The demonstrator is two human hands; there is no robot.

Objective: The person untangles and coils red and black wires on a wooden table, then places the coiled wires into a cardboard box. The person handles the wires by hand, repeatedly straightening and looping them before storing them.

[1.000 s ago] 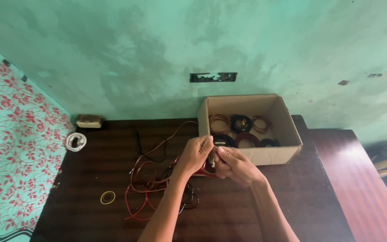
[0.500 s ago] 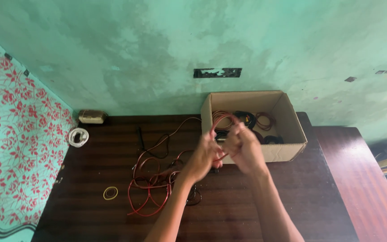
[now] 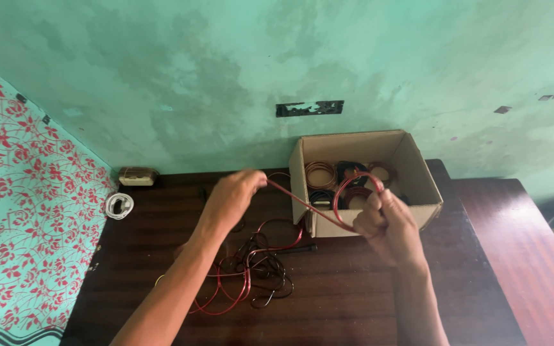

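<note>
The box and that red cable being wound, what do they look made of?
The box looks like plain brown cardboard, matte, with raw cut edges and folded flaps. The red cable looks plastic-sheathed, probably over wire: glossy and flexible, holding a loop in the right hand and stretched from the left hand.

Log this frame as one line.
left hand: pulls red cable taut | right hand: holds its loop | cardboard box: coiled cables inside | table: cable tangle

Showing glossy red plastic sheathing on cable [image 3: 302,200]; presenting matt brown corrugated cardboard at box [image 3: 428,182]; reflecting light off dark polished wooden table [image 3: 354,295]; displaying rough, blotched green plaster wall [image 3: 193,83].
</note>
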